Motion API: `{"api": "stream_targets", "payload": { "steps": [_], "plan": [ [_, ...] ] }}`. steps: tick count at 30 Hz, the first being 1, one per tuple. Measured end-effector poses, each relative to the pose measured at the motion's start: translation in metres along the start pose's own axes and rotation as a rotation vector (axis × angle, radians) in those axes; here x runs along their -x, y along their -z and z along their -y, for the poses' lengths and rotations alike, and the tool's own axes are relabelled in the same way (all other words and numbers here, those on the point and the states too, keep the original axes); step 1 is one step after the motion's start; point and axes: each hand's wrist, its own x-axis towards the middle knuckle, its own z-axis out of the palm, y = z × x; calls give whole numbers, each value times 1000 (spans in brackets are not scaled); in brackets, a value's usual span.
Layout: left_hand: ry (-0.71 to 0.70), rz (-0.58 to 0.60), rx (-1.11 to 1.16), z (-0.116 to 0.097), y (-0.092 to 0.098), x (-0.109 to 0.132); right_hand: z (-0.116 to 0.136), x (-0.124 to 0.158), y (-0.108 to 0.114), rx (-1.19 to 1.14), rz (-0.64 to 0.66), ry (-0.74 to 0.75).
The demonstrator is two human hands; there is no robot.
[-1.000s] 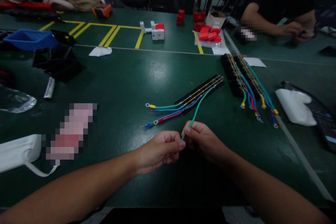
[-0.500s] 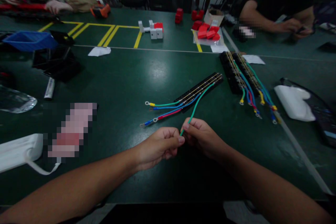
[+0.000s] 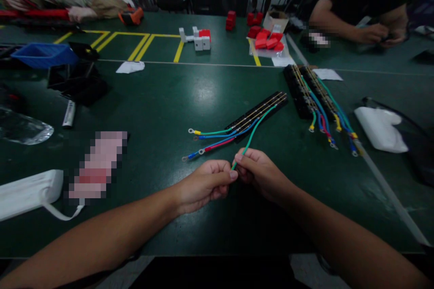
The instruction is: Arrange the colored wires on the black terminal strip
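Note:
A green wire runs from the right part of a black terminal strip down to my hands. My left hand pinches its lower end, and my right hand grips it just above; the two hands nearly touch. The wire's tip is hidden by my fingers. From the strip's left end, several green, blue and red wires with ring lugs lie on the dark green table, left of and above my hands. Two more wired black strips lie side by side at the right.
At left are a blue bin, black bins, a marker, a blurred-out object and a white power strip. White wrapping lies right. Red parts are at the back. Two people work across the table.
Both hands and the wire stay almost in place; the view has shifted slightly. Across the table at the right, the person's hands have moved a little.

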Motion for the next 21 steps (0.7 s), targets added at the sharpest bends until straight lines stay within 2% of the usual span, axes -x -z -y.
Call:
{"api": "stream_targets", "payload": {
  "steps": [8,13,17,21],
  "plan": [
    [47,34,18,-1,3,-1,-1,0,-1,23,-17,-4],
    [-7,28,20,1,3,-1,0,-1,-1,75,-27,19],
    [-20,12,15,1,2,-1,7,2,1,307,-51,64],
    [59,13,51,-2,3,-1,16,4,6,654,-75,168]
  ]
}}
